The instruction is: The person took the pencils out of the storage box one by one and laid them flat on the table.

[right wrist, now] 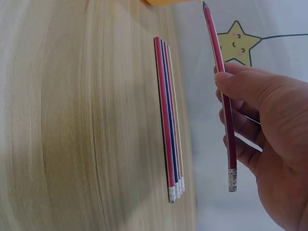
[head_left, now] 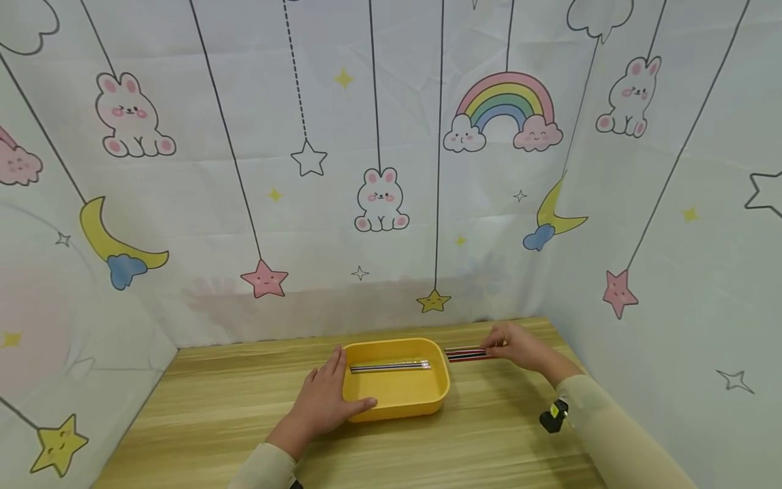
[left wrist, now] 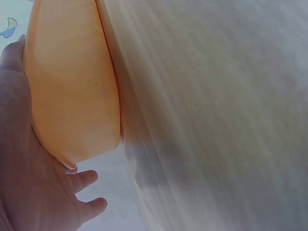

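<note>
A yellow rectangular box [head_left: 400, 411] stands on the table with pencils [head_left: 391, 367] lying inside, near its back side. My left hand [head_left: 324, 394] rests against the box's left end, fingers stretched along the rim and thumb at the front side. The left wrist view shows this hand [left wrist: 41, 192] with spread fingers by the box's wall [left wrist: 77, 86]. My right hand [right wrist: 279, 125] pinches a red pencil [right wrist: 230, 134] between thumb and fingers, its sharpened tip pointing toward the box. Below it, several striped pencils [right wrist: 167, 120] lie side by side on the table, right of the box.
The wood-grain table [head_left: 232, 421] ends at a white curtain [head_left: 318, 224] printed with rabbits, stars and a rainbow. More curtain hangs at both sides. A small black device [head_left: 554, 415] is strapped to the right wrist.
</note>
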A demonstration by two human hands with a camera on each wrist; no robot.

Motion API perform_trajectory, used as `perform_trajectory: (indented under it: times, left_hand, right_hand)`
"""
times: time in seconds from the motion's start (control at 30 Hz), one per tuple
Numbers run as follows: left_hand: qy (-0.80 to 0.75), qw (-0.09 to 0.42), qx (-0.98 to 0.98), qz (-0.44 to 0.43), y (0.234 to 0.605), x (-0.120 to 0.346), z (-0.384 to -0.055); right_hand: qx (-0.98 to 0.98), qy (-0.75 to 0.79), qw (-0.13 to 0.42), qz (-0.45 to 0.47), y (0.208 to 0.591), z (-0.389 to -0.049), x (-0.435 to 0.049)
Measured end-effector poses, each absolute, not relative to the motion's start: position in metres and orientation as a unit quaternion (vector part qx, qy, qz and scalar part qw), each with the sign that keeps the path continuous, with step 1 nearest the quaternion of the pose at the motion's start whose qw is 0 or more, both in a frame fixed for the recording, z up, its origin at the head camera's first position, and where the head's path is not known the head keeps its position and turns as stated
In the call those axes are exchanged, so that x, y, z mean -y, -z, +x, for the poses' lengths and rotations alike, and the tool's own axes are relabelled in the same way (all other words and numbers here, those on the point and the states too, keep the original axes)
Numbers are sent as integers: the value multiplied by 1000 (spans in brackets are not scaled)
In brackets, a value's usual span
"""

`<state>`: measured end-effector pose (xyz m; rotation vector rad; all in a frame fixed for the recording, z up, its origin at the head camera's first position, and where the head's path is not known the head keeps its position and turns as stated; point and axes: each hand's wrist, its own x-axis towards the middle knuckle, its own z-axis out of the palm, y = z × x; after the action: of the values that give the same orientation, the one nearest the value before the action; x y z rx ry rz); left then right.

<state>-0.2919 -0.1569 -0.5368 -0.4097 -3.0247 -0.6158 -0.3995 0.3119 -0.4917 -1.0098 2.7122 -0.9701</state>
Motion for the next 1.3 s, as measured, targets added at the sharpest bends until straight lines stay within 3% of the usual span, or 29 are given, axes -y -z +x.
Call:
perform_trajectory:
  times: [1.3]
  left_hand:
    - [196, 19, 972, -132, 539, 157, -292]
  right_hand:
    - [-913, 239, -22, -331, 527, -411, -313]
